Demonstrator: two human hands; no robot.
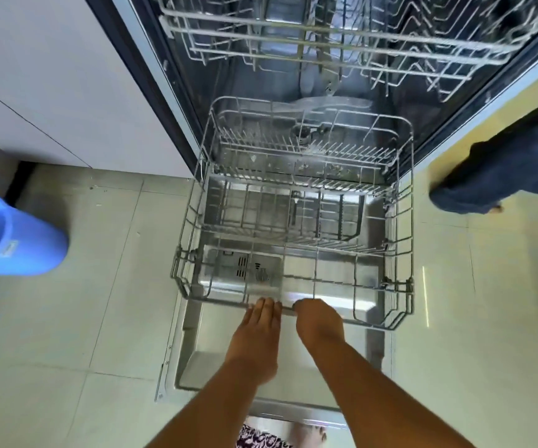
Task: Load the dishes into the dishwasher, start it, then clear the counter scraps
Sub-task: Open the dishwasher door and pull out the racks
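Both arms are stretched forward and down, wrists nearly side by side at the front rail of the lower rack (293, 240). The right hand (318, 321) curls its fingers over that rail, gripping it. Just beside it, the left hand (258, 331) lays straight fingers on the same rail, not wrapped round. The rack runs away from the hands, long axis pointing into the dishwasher (326, 76), sitting out over the open door (193, 360). It looks empty, no dishes in sight. Beyond it, the upper rack (326, 43). Next move slides along that line, I'd say.
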